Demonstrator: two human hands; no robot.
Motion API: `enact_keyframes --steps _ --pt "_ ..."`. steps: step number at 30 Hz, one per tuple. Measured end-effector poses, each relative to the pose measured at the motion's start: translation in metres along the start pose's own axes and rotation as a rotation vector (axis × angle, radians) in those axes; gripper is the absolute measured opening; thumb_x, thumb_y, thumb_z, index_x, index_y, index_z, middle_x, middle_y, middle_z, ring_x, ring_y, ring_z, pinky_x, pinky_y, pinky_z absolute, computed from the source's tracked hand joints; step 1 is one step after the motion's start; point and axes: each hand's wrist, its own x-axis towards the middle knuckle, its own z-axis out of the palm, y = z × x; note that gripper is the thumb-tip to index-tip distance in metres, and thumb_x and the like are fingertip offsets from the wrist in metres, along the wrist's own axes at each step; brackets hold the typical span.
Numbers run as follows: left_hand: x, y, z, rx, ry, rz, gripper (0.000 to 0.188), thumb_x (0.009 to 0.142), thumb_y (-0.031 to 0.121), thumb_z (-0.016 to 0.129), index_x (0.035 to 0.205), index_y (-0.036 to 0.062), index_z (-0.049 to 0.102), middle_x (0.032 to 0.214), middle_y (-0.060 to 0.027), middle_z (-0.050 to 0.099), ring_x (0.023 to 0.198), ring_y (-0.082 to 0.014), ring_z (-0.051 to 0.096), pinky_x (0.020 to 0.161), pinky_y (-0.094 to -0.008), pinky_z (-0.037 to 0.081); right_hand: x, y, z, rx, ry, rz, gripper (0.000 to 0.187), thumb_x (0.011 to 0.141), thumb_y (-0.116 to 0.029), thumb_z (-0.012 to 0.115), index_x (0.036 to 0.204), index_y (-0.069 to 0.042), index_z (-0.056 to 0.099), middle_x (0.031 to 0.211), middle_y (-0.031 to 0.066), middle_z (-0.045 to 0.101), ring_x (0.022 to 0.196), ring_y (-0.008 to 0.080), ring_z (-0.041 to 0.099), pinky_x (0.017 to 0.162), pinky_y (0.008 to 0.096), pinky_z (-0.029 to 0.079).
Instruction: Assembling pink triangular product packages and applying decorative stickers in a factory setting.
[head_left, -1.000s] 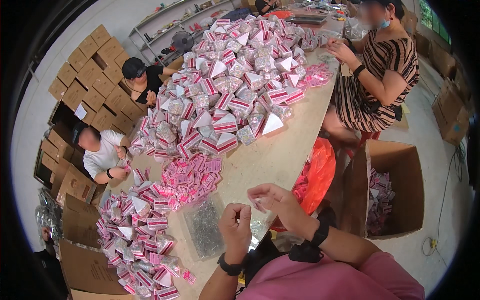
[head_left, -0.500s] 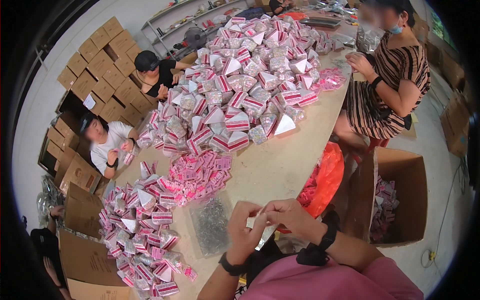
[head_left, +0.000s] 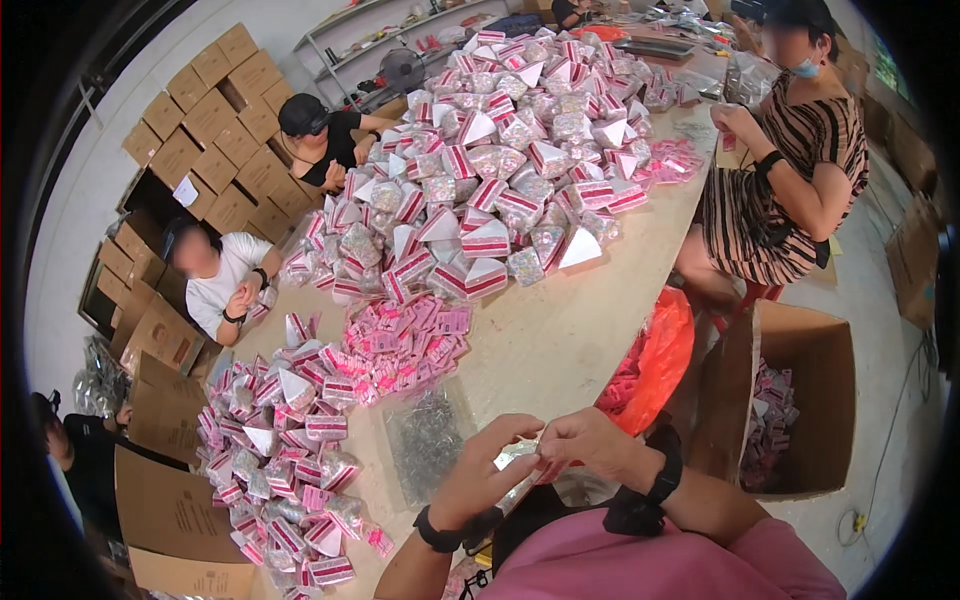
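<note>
My left hand [head_left: 488, 472] and my right hand [head_left: 592, 440] meet at the front edge of the table, thumbs and fingertips pinched together. Between them is a shiny clear plastic packet [head_left: 514, 456], mostly hidden by my fingers; its contents cannot be made out. Just left of my left hand sits a shallow clear tray [head_left: 389, 452] of small dark metal pieces [head_left: 425, 440]. Beyond the tray lies a heap of small pink cards [head_left: 410, 335]. Further left are many filled packets with pink-and-white tops [head_left: 285, 450].
A large mound of filled packets [head_left: 490, 190] covers the far table [head_left: 570, 330]. A red plastic bag [head_left: 665, 350] hangs at the right edge, near an open carton [head_left: 815, 400] holding packets. Co-workers sit on both sides. Cartons [head_left: 235, 130] are stacked at left.
My hands have shifted slightly right and down, still pinched at the packet. The co-worker in white at left has brought both hands together. The view has moved a little.
</note>
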Motion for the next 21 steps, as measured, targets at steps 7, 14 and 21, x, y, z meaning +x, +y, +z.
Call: enact_keyframes --steps 7,14,21 --pt "-0.006 -0.012 0.017 0.209 0.2 -0.054 0.01 0.083 0.009 0.064 0.083 -0.0003 0.06 0.072 -0.008 0.062 0.065 -0.0122 0.059 0.059 -0.0254 0.046 0.007 0.012 -0.004 -0.003 0.075 -0.031 0.01 0.088 -0.009 0.059 0.092 0.001 0.058 0.081 0.0045 0.062 0.076 0.0092 0.058 0.067 0.0222 0.047" --pt "0.013 -0.014 0.024 -0.056 0.224 -0.237 0.012 0.086 0.011 0.062 0.08 0.0014 0.058 0.067 0.001 0.055 0.058 -0.0063 0.049 0.052 -0.0216 0.038 0.006 -0.001 0.006 -0.295 0.195 -0.151 0.014 0.087 -0.007 0.058 0.098 -0.001 0.051 0.072 0.0025 0.053 0.062 0.0099 0.054 0.053 0.0248 0.042" --pt "0.021 -0.027 0.026 -0.447 0.18 -0.396 0.014 0.088 0.012 0.059 0.078 0.0028 0.056 0.064 0.0031 0.051 0.057 -0.0036 0.044 0.05 -0.0194 0.034 0.0 -0.01 0.001 -1.112 0.329 -0.597 0.013 0.083 -0.009 0.059 0.091 -0.001 0.052 0.072 0.0109 0.051 0.068 0.0132 0.054 0.058 0.0311 0.043"
